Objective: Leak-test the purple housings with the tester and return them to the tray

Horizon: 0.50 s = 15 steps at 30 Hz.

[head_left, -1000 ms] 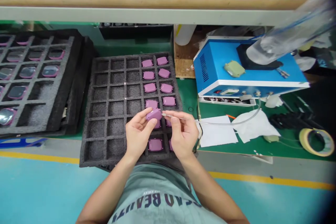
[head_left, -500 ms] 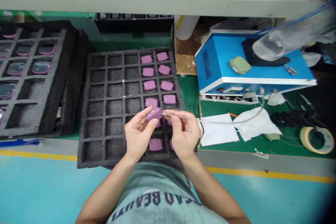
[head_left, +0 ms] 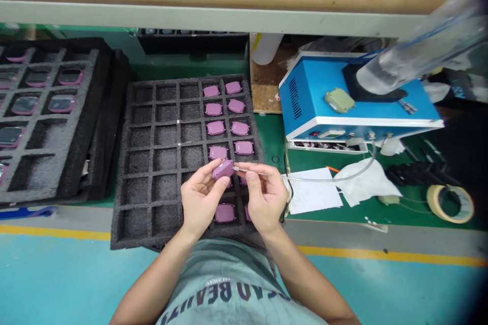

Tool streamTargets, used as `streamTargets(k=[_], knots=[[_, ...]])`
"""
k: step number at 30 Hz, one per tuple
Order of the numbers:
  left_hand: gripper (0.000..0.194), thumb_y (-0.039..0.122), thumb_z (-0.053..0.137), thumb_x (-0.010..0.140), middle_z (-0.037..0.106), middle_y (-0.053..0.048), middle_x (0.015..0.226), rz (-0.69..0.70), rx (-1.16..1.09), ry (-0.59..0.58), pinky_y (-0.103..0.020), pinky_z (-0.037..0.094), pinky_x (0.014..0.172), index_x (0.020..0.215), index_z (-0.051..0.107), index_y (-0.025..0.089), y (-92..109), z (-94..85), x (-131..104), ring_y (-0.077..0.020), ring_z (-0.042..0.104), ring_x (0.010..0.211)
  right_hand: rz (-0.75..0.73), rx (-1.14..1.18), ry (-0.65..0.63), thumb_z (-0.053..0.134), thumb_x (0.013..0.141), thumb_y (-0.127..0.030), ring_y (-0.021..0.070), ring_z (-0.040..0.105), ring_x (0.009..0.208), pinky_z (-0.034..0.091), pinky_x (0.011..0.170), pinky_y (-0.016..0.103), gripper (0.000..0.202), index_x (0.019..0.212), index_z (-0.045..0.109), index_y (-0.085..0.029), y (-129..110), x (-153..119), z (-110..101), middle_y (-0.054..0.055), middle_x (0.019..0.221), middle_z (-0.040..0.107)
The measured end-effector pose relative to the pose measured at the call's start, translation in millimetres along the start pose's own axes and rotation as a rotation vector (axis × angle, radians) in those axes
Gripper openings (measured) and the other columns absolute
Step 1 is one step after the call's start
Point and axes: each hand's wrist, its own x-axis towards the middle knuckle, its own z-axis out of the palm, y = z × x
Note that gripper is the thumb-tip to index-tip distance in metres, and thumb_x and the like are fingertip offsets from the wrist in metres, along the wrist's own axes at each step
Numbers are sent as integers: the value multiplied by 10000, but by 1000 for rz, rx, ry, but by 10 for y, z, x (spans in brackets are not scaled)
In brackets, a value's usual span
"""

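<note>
My left hand (head_left: 201, 200) pinches a purple watch case (head_left: 222, 169) between thumb and fingers, held above the foam tray. From the other side my right hand (head_left: 266, 198) grips a thin metal-tipped tube (head_left: 244, 169), its tip at the right edge of the case; whether it touches cannot be made out. A clear hose (head_left: 316, 180) runs from it to the blue machine. Beneath both hands lies the black foam tray (head_left: 165, 155), with purple watch cases (head_left: 216, 128) in its two right-hand columns. My hands hide some of its lower right pockets.
Left is a stack of foam trays (head_left: 68, 162) with screened watches. The blue machine (head_left: 343, 106) carries a green watch case (head_left: 339, 100) and a clear cylinder (head_left: 404, 56). White paper (head_left: 312, 196), crumpled tissue (head_left: 362, 180) and a tape roll (head_left: 450, 204) lie right. A shelf edge (head_left: 213, 18) crosses above.
The view has shifted slightly, so the bench appears lower and the machine further left. The purple case is turned a little in my left hand; both hands keep their hold.
</note>
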Motion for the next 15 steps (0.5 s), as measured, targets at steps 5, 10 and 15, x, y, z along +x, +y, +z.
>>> streamTargets(k=[5, 10, 15], knots=[[429, 234, 829, 760, 763, -121, 1140, 11, 48, 5, -292, 611, 939, 1165, 731, 129, 34, 0, 9, -240, 750, 1031, -2, 50, -2, 608, 982, -214, 171, 753, 956, 628, 871, 333, 65, 1036, 640, -229, 14, 34, 37, 38, 1026, 764], [441, 254, 839, 761, 748, -112, 1184, 43, 67, -8, -282, 612, 923, 1179, 735, 161, 37, 13, 38, -249, 735, 1064, 11, 99, 16, 594, 988, -224, 154, 748, 934, 624, 857, 303, 66, 1023, 650, -228, 4, 99, 71, 35, 1010, 756], [447, 267, 846, 764, 739, -108, 1208, 69, 101, -9, -261, 605, 916, 1189, 738, 183, 23, 31, 57, -249, 723, 1088, 21, 128, 30, 594, 987, -254, 154, 742, 902, 627, 846, 309, 78, 1013, 660, -223, -14, 150, 78, 39, 991, 745]])
